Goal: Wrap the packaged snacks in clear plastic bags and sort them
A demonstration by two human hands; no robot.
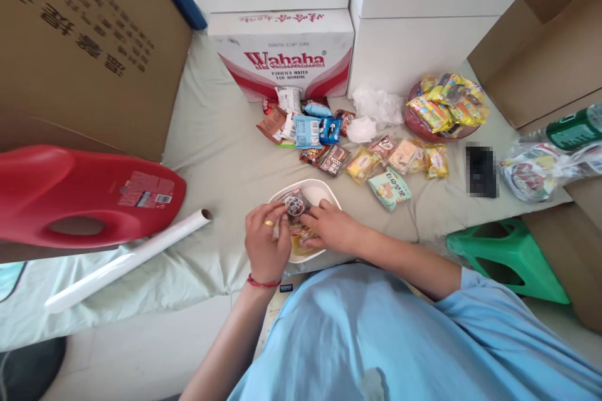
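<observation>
A white bowl stands at the front edge of the cloth-covered surface, close to my body. Inside it are a dark, clear-wrapped snack packet with a round label and yellow-wrapped snacks. My left hand, with a ring and a red cord bracelet, reaches over the bowl's left side, its fingers closed on the dark packet's left edge. From the right, my right hand reaches in with curled fingers at the packet's right edge. My fingers partly cover the bowl's contents.
Beyond the bowl lie blue snack packets, yellow-wrapped snacks and a green packet. A red bowl holds yellow packets. A Wahaha carton stands behind. Leftward are a white roll and red jug; rightward, a green stool.
</observation>
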